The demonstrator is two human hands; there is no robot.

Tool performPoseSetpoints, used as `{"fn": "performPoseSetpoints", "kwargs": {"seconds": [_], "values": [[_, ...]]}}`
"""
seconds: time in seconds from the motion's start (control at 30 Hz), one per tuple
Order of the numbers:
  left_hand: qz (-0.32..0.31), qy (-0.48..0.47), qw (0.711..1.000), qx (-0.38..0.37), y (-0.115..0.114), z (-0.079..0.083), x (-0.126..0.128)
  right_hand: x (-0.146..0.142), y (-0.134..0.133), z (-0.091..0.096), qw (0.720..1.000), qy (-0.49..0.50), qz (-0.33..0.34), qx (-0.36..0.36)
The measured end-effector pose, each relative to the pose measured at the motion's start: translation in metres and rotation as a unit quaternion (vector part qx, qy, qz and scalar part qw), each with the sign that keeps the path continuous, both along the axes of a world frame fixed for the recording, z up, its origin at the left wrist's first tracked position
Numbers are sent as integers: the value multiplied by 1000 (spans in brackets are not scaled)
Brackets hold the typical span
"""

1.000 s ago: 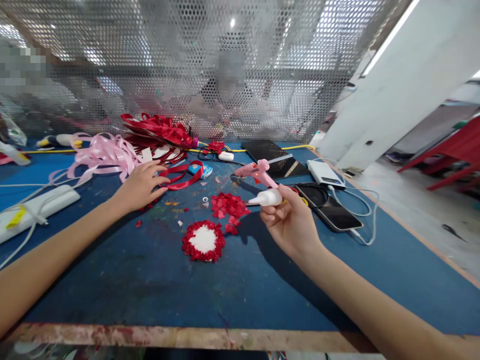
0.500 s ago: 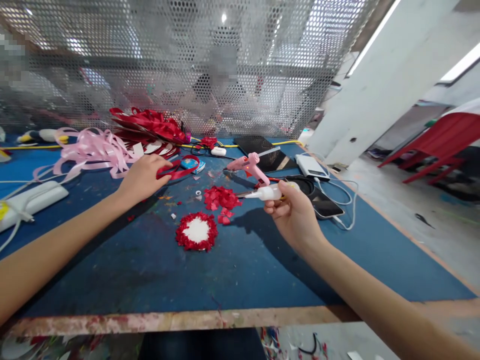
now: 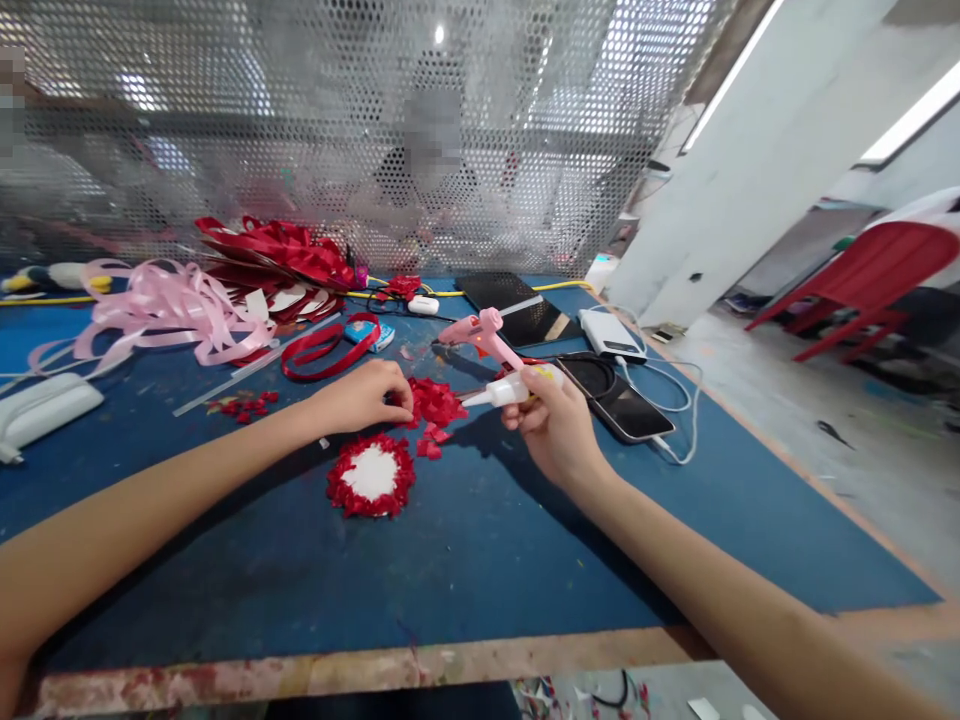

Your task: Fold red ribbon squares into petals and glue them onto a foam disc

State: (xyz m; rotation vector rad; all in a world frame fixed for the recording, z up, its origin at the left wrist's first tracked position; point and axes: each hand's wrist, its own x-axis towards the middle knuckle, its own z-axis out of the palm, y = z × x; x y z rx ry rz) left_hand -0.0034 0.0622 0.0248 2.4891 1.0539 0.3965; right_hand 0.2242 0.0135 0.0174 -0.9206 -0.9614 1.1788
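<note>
My right hand (image 3: 555, 425) grips a small white glue bottle (image 3: 504, 390), its narrow nozzle pointing left. At the edge of a pile of cut red ribbon pieces (image 3: 439, 402) is my left hand (image 3: 371, 395), thumb and fingers curled together; whatever is between the fingertips, if anything, is hidden. Just below that hand lies a round white piece (image 3: 373, 472) ringed with red ribbon bits. Behind my left hand a loop of red ribbon (image 3: 300, 358) rests against a small blue packet (image 3: 369, 335).
A pink glue gun (image 3: 480, 328) stands behind the bottle. To the right are a phone (image 3: 634, 412), a white power bank (image 3: 609, 332) and cables. Pink ribbon (image 3: 169, 312) and a red ribbon heap (image 3: 277, 255) lie at the back left, before a perforated metal screen (image 3: 315, 170).
My left hand has let go of the red ribbon loop and moved right and nearer, to the ribbon pieces. My right hand still holds the glue bottle. The view has shifted slightly.
</note>
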Motion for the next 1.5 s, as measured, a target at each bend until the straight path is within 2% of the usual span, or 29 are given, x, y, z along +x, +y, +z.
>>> {"fn": "performPoseSetpoints", "kwargs": {"seconds": [0.17, 0.33, 0.37, 0.47, 0.53, 0.6, 0.7, 0.9, 1.1, 1.5], "values": [[19, -69, 995, -64, -1, 4, 6, 0, -3, -1, 999, 23, 18, -25], [59, -179, 971, -149, -15, -2, 17, 0, -6, 2, 998, 45, 27, -40], [68, -215, 957, -182, -20, -4, 20, 1, -6, 3, 998, 49, 30, -41], [108, -367, 855, -351, -33, -9, 29, 2, -8, 5, 997, 61, 37, -38], [126, -415, 796, -421, -39, -10, 34, 2, -8, 7, 996, 66, 38, -37], [140, -431, 762, -463, -42, -10, 35, 1, -9, 7, 996, 68, 40, -47], [154, -443, 731, -495, -42, -10, 34, -2, -10, 7, 994, 68, 52, -69], [177, -451, 713, -507, -41, -10, 34, -7, -14, 6, 992, 52, 80, -76], [160, -466, 700, -518, -43, -11, 36, -7, -13, 3, 995, 30, 61, -69], [174, -469, 686, -528, -47, -9, 38, -4, -9, 1, 999, -6, 6, -45]]}}
